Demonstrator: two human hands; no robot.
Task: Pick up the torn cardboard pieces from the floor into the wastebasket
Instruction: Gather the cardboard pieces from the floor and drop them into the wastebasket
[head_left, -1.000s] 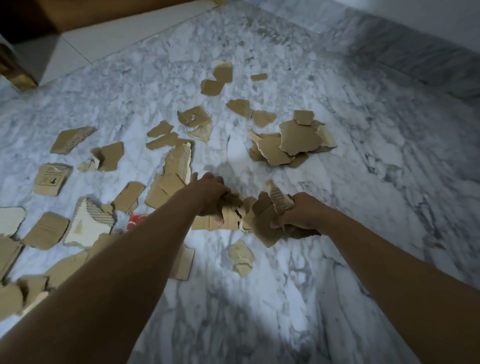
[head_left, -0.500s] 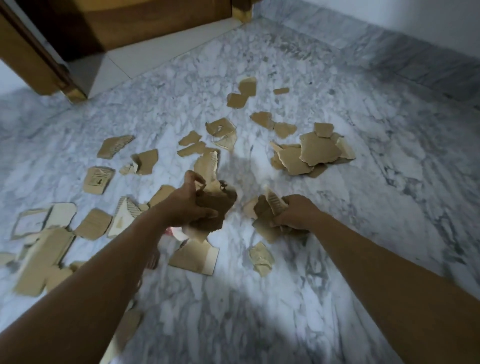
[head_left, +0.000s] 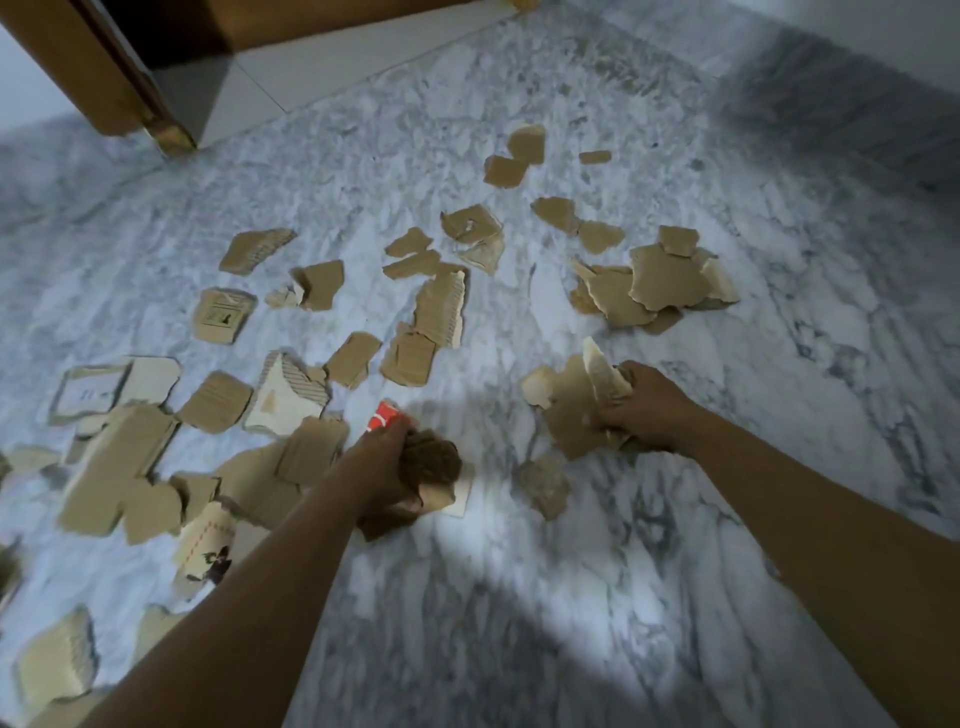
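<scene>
Torn brown cardboard pieces lie scattered over the marble floor (head_left: 519, 597). My left hand (head_left: 376, 467) grips a crumpled bunch of cardboard (head_left: 431, 465), low over the floor beside a red scrap (head_left: 383, 415). My right hand (head_left: 641, 408) is closed on a bundle of several pieces (head_left: 576, 410), held just above the floor. One small piece (head_left: 543, 486) lies between the two hands. A heap of larger pieces (head_left: 649, 286) sits beyond my right hand. More pieces, some printed, spread to the left (head_left: 119, 467). No wastebasket is in view.
A wooden door frame (head_left: 104, 88) and a pale threshold tile (head_left: 332, 57) stand at the top left. A grey marble skirting (head_left: 857, 104) runs along the wall at the top right. Bare marble stretches to the right and toward me.
My left hand has moved left and nearer with its cardboard bunch, down to the floor by the red scrap. My right hand keeps its bundle. The view has shifted, showing more pieces at left.
</scene>
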